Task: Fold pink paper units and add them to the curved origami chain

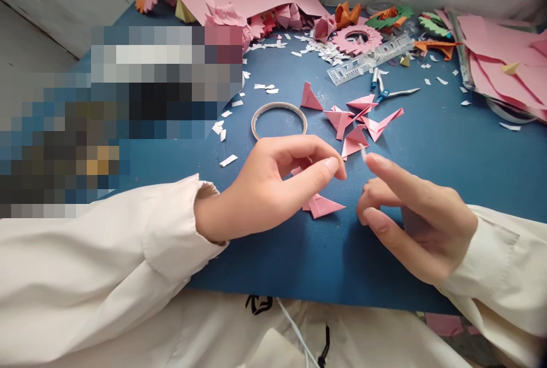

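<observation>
My left hand (277,185) hovers over the blue table, its thumb and fingertips pressed together; whatever may be between them is too small to tell. Beneath it lies a folded pink paper piece (325,207), partly hidden by the hand. To the right, my right hand (410,208) has its thumb and index finger apart, with a small white strip (363,152) clinging to the index fingertip. Several folded pink pieces (339,120) lie just beyond the hands. A roll of tape (255,119) lies flat behind my left hand, its near edge covered.
Along the back are pink paper rings (358,40), a clear ruler (370,59), a blue compass (383,95) and white scraps (327,49). A stack of pink paper (491,54) sits at the back right. The left part is pixelated.
</observation>
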Action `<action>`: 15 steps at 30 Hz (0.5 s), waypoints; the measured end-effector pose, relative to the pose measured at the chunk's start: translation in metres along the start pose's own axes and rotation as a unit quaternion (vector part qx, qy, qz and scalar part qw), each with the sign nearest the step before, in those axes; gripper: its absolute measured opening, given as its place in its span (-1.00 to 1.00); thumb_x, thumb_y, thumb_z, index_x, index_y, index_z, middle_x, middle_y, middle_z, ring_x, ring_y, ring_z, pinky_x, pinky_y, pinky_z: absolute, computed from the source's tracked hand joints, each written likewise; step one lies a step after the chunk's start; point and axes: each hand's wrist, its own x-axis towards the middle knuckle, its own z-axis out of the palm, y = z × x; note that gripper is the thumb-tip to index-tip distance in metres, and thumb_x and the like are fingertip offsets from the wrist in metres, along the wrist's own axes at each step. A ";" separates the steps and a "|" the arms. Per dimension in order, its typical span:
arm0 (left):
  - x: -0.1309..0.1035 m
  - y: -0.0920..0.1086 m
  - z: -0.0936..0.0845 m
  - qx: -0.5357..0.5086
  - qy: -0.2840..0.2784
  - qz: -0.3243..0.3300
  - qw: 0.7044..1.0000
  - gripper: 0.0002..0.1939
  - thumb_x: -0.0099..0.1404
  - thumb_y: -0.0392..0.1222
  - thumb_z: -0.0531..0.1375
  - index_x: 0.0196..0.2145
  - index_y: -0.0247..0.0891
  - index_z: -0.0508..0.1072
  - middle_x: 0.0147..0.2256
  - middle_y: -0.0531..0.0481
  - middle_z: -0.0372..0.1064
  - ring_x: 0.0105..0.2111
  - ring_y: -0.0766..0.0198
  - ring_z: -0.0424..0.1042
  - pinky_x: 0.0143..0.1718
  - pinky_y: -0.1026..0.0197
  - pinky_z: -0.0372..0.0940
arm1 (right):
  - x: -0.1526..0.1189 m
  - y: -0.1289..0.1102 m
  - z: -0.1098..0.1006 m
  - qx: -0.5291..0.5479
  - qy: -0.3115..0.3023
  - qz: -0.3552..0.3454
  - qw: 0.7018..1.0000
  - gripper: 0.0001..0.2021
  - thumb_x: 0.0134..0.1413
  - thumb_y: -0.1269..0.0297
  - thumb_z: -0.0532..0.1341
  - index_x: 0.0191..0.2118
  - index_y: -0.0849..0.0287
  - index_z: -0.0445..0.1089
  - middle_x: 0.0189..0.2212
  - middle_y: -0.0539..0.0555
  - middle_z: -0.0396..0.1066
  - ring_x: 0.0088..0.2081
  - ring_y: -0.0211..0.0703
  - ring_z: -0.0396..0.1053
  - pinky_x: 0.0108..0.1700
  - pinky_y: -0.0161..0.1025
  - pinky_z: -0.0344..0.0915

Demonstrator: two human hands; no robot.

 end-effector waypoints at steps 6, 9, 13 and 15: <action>-0.002 -0.003 -0.002 -0.044 -0.014 0.032 0.998 -0.81 0.38 -0.21 0.11 -0.36 -0.23 0.48 -0.41 0.05 0.39 -0.46 0.36 0.33 -0.39 0.26 0.28 | -0.004 0.001 -0.001 -0.040 -0.017 0.033 0.999 -0.34 0.15 0.56 0.07 0.33 -0.06 0.03 -0.40 -0.05 0.45 -0.56 -0.30 0.28 -0.50 -0.27 0.33; -0.003 -0.002 -0.001 -0.047 -0.013 0.021 0.999 -0.84 0.37 -0.23 0.13 -0.35 -0.23 0.48 -0.44 0.06 0.37 -0.48 0.37 0.34 -0.38 0.26 0.30 | -0.007 0.002 -0.002 -0.052 -0.027 0.043 0.997 -0.36 0.18 0.52 0.07 0.33 -0.07 0.01 -0.50 -0.08 0.39 -0.58 -0.28 0.27 -0.50 -0.28 0.34; -0.002 -0.001 0.000 -0.051 -0.023 0.014 0.998 -0.85 0.35 -0.22 0.14 -0.35 -0.22 0.48 -0.43 0.05 0.35 -0.47 0.36 0.34 -0.44 0.29 0.33 | -0.006 0.003 -0.002 -0.042 -0.034 0.043 0.998 -0.34 0.18 0.53 0.06 0.34 -0.08 -0.01 -0.58 -0.10 0.29 -0.58 -0.27 0.25 -0.51 -0.29 0.31; -0.002 -0.001 0.000 -0.053 -0.024 0.016 0.998 -0.87 0.35 -0.24 0.14 -0.35 -0.22 0.48 -0.39 0.05 0.38 -0.45 0.37 0.35 -0.43 0.32 0.35 | -0.006 0.002 -0.002 -0.036 -0.037 0.046 0.998 -0.34 0.17 0.53 0.06 0.34 -0.08 -0.01 -0.60 -0.10 0.26 -0.58 -0.27 0.24 -0.51 -0.29 0.29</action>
